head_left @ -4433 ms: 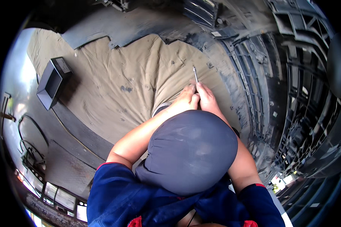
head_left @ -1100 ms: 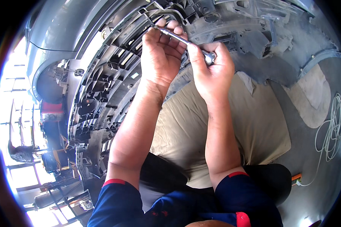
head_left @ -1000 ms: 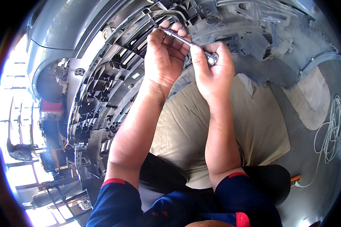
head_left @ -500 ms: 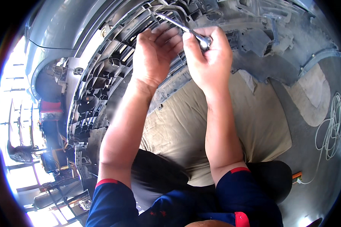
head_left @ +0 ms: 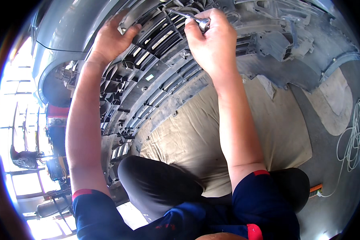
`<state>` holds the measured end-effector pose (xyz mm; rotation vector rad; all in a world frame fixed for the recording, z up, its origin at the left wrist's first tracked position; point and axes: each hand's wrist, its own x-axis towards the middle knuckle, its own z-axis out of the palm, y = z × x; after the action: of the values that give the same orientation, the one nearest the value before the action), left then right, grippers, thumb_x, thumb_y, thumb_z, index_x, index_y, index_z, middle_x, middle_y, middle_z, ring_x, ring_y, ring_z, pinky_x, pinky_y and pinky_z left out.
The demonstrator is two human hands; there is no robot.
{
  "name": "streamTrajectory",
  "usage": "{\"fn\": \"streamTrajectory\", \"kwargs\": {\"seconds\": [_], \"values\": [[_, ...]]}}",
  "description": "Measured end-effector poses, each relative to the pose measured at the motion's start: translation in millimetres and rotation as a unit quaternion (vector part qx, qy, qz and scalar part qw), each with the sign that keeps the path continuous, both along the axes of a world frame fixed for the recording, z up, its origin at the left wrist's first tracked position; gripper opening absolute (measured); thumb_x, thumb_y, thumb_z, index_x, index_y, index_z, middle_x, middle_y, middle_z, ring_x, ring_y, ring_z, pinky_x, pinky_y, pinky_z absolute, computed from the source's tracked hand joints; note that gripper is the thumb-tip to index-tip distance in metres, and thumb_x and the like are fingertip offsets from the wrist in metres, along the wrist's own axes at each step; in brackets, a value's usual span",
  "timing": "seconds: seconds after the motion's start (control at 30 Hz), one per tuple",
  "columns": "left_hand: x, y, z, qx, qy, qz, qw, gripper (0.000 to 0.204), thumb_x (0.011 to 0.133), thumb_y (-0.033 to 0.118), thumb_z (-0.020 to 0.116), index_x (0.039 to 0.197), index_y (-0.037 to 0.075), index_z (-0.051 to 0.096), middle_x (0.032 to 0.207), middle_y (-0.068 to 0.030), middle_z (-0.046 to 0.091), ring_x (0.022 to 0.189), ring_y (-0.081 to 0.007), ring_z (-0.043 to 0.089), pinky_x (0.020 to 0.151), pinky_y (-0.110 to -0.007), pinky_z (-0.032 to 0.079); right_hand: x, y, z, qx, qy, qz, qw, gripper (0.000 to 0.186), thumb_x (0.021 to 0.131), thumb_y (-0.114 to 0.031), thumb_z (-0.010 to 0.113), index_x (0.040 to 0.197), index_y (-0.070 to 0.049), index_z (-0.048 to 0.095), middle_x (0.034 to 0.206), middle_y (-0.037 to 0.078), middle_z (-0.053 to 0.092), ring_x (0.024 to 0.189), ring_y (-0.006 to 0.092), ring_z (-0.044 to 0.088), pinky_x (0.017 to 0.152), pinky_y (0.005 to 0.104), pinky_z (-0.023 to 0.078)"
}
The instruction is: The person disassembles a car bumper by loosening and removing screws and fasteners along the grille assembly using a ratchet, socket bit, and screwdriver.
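My right hand point(head_left: 214, 42) is closed round a chrome ratchet wrench point(head_left: 204, 25), its rounded metal end showing beside my thumb. The slim shaft points up and left, with its tip at the inner side of a car bumper point(head_left: 160, 66). The bumper is a dark, ribbed plastic piece with grille slots, curving across the upper left. At its outer edge, next to the glossy grey-blue painted skin, is my left hand point(head_left: 110, 42). The thumb there is spread away from the fingers, which are partly in shadow, and a small pale fitting shows between them.
Under the bumper lies a beige padded cushion point(head_left: 188, 128), near my bent knee point(head_left: 156, 180). On the right, the grey floor holds a pale cloth point(head_left: 332, 104), a coil of white cable point(head_left: 353, 140) and an orange power strip point(head_left: 316, 189). Metal racks stand at the far left.
My left hand has left its place beside the wrench and moved left to the bumper's outer edge, its fingers spreading. My right hand, still holding the wrench, has shifted slightly up and left.
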<state>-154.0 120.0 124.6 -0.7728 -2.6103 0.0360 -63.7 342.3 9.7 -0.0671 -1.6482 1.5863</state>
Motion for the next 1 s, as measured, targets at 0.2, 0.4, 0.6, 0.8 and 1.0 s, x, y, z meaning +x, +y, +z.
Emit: {"fn": "streamTrajectory", "kwargs": {"seconds": [0.2,0.4,0.6,0.8,1.0], "values": [[-20,-4,-7,-0.033,-0.167,0.07,0.983,0.085,0.091,0.065,0.061,0.149,0.003,0.049,0.142,-0.0252,0.058,0.135,-0.0374,0.054,0.115,-0.039,0.039,-6,-1,6,0.022,0.0,-0.018,1.0,0.021,0.087,-0.017,0.079,0.091,-0.002,0.065,0.07,0.009,0.068,0.058,0.0169,0.064,0.057,0.0317,0.051],[-19,-1,-10,-0.003,-0.183,0.065,0.981,0.08,0.093,0.056,0.063,0.148,0.0,0.049,0.138,-0.0258,0.061,0.133,-0.0328,0.056,0.114,-0.036,0.04,-3,1,9,0.044,-0.004,-0.024,0.999,0.021,0.085,-0.016,0.08,0.09,-0.002,0.065,0.068,0.008,0.066,0.057,0.0179,0.064,0.056,0.0327,0.052],[-21,-2,-10,-0.014,-0.178,0.068,0.982,0.077,0.094,0.051,0.065,0.15,0.0,0.048,0.138,-0.0259,0.061,0.129,-0.0282,0.059,0.111,-0.035,0.041,-5,-2,12,0.035,0.003,-0.018,0.999,0.021,0.084,-0.015,0.081,0.09,-0.003,0.066,0.066,0.008,0.064,0.056,0.0189,0.063,0.055,0.0328,0.051],[-22,-3,-11,-0.01,-0.184,0.08,0.98,0.078,0.094,0.052,0.065,0.149,-0.001,0.047,0.137,-0.0262,0.062,0.13,-0.0282,0.059,0.11,-0.035,0.042,-13,-6,12,0.087,0.005,-0.05,0.995,0.022,0.083,-0.017,0.08,0.092,-0.003,0.066,0.069,0.01,0.066,0.06,0.0268,0.067,0.059,0.0363,0.054],[-22,-6,-16,0.011,-0.165,0.062,0.984,0.079,0.094,0.061,0.061,0.144,0.001,0.054,0.134,-0.0272,0.063,0.132,-0.0373,0.057,0.114,-0.038,0.04,-9,0,24,0.06,0.009,0.018,0.998,0.018,0.083,-0.008,0.073,0.09,-0.002,0.057,0.076,0.019,0.068,0.072,0.0397,0.07,0.066,0.0465,0.056]]}}
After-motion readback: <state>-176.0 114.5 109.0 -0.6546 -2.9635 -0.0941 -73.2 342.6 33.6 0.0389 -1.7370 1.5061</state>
